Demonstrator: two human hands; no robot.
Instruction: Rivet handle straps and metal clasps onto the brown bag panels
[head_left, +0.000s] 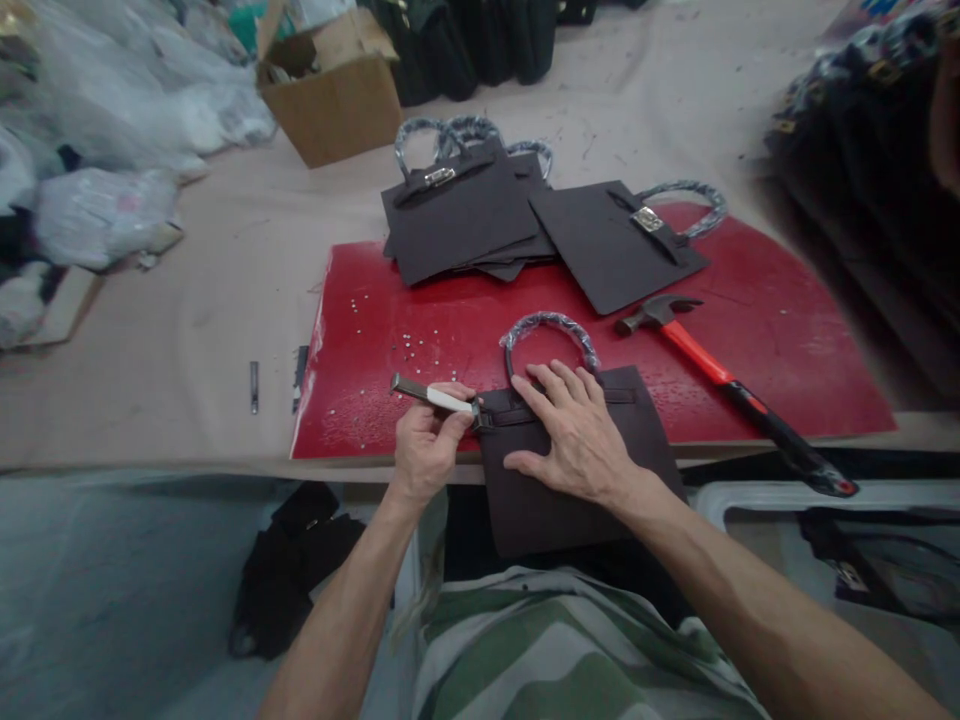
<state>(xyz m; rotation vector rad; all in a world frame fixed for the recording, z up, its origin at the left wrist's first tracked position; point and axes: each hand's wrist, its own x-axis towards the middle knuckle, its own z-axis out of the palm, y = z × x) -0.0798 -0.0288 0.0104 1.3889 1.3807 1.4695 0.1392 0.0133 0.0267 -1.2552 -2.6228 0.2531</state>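
A dark brown bag panel [577, 510] lies over the front edge of the red mat, its plastic-wrapped handle [551, 320] pointing away from me. My left hand [431, 440] pinches a metal tool with a white grip [448, 400], whose end meets a small metal buckle [481, 415] on the strap at the panel's left side. Spread flat on the panel, my right hand [577, 430] has its fingertips near the base of the handle. A claw hammer [697, 355] with a red and black handle rests to the right of the panel.
Several finished-looking panels [465, 215] with wrapped handles lie at the back of the red mat [367, 300]. Small studs are scattered at its left. A cardboard box [337, 110] and plastic bags [105, 215] stand back left; dark bags [862, 190] are stacked at right.
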